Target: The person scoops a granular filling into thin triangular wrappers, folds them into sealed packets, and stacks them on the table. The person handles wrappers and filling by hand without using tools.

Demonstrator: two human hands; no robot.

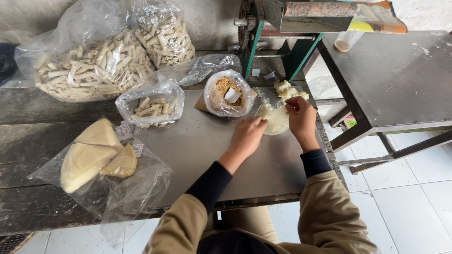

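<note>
Pale wrapper (277, 121) under both hands' grip (left (248, 136), right (301, 120))

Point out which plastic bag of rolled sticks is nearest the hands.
The small open bag of rolls, mid-table beside the crumb-filled bag; the two bigger bags sit farther back.

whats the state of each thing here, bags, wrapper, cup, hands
left hand: flat on wrapper
right hand: pinching wrapper edge
wrapper: lying flat, unrolled
filling bag: open, scoop inside
small roll bag: open, partly filled
big roll bags: full
wrapper stack: folded, on plastic
cup: nearly empty
</note>
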